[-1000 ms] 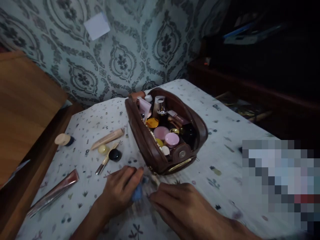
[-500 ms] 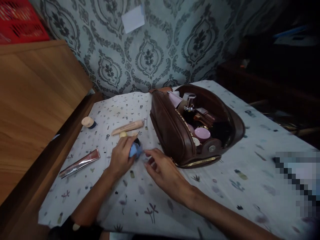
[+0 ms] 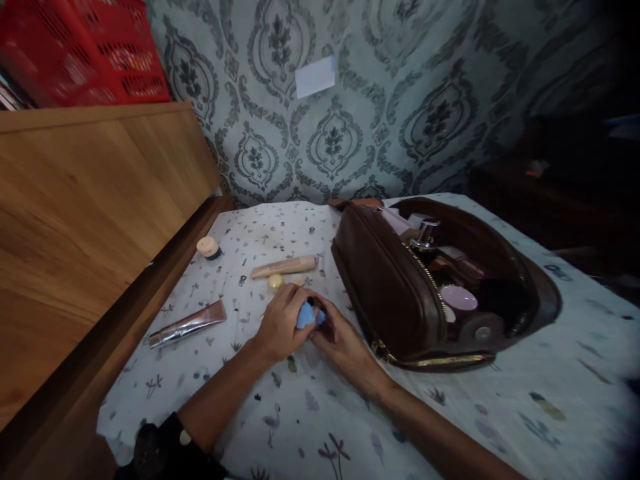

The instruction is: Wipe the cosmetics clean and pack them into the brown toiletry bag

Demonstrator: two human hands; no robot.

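Observation:
My left hand [image 3: 283, 323] is closed around a small blue object [image 3: 306, 315] with a dark part; its kind is hard to make out. From the other side, my right hand [image 3: 336, 331] has its fingers curled against the same object. Just beyond my left hand lie a beige tube [image 3: 285, 267] and a small round pale-yellow item [image 3: 275, 281]. To the left rests a shiny rose-coloured tube [image 3: 189, 324]. Right of my hands stands an open brown toiletry bag [image 3: 385, 280], with a pink round lid [image 3: 459, 298] and a silver-capped bottle [image 3: 426, 233] inside.
A small beige-topped jar [image 3: 208, 247] sits near the table's left edge. The patterned tablecloth [image 3: 240, 427] meets a wooden panel [image 3: 110, 180] on the left, with a red basket [image 3: 115, 53] above. Patterned wallpaper [image 3: 335, 137] bearing a white paper [image 3: 315, 77] rises behind.
My right hand has closed in on the blue object, beside my left hand, where it was apart with fingers loose. The whole view has shifted, so things appear further right and lower.

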